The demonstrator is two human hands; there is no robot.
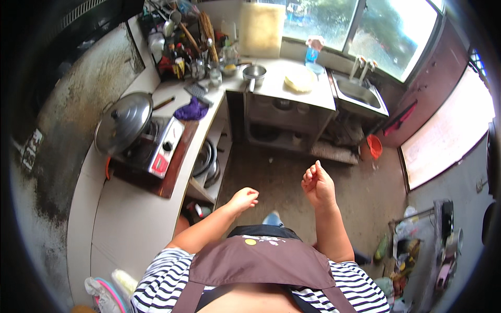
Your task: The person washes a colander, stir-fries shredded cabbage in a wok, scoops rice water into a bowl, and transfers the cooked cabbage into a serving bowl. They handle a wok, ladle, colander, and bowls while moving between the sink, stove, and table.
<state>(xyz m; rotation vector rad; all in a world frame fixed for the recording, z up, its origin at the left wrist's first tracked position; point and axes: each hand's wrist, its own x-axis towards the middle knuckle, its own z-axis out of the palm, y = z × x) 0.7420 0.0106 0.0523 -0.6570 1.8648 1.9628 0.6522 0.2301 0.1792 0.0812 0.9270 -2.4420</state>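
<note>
My left hand (243, 200) hangs above the floor beside the counter front, its fingers curled in, with nothing seen in it. My right hand (319, 186) is raised in front of me, fingers bent towards the palm and thumb up; I see nothing held there either. Neither hand touches anything. To the left, a gas stove (166, 146) stands on the counter (131, 219), bearing a wok with a domed metal lid (127, 123). A purple cloth (191, 109) lies beyond the stove. Further ahead, a metal saucepan (254, 73) and a pale yellow round thing (299, 80) sit on the white worktop (274, 92).
A steel sink (358, 93) is set below the window, with an orange-red bucket (373, 146) on the floor near it. Pans (205, 160) occupy the shelf under the left counter. At right stands a rack (420, 234) with vegetables and bags. Jars and utensils crowd the far corner.
</note>
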